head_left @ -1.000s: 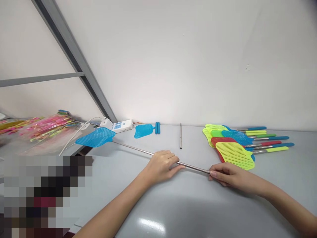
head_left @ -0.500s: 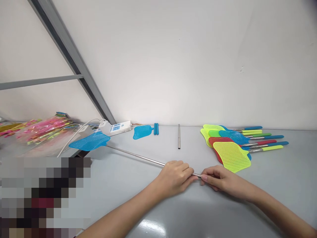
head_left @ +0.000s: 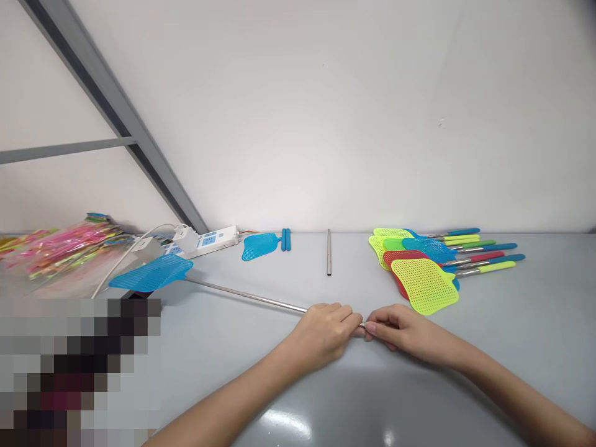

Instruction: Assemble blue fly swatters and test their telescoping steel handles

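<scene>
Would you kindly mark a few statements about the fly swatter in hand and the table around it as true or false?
1. Both hands grip the metal rod of the blue fly swatter. True: left hand and right hand meet on it.
2. The swatter's head points to the right. False: it lies at the left.
3. A pile of assembled swatters lies right of the hands. True.
4. The loose metal rod touches that pile. False: it lies apart, on the bare table.
5. A yellow swatter head tops the pile. True.
</scene>
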Tool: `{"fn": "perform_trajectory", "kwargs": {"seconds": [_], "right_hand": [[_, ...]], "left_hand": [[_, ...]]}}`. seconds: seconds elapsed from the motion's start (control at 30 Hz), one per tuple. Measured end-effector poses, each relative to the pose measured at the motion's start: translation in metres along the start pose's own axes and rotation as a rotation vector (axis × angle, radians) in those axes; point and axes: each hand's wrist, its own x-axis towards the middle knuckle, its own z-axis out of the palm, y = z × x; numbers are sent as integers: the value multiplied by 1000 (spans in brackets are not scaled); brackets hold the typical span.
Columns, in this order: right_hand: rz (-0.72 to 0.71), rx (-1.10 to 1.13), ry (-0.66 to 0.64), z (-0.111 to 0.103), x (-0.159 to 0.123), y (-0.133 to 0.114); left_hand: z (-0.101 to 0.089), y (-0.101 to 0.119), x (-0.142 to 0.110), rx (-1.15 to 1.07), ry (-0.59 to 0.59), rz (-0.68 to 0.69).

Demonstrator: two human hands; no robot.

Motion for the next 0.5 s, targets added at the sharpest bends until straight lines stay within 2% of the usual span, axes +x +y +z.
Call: {"fn": "perform_trajectory", "kwargs": {"seconds": [0.33, 0.5], "right_hand": [[-29, -57, 31, 0, -2, -2], [-29, -57, -15, -4, -3, -3]], "left_hand": [[-1, -8, -1, -25, -28, -11], [-2, -12, -1, -20, -34, -7]]}}
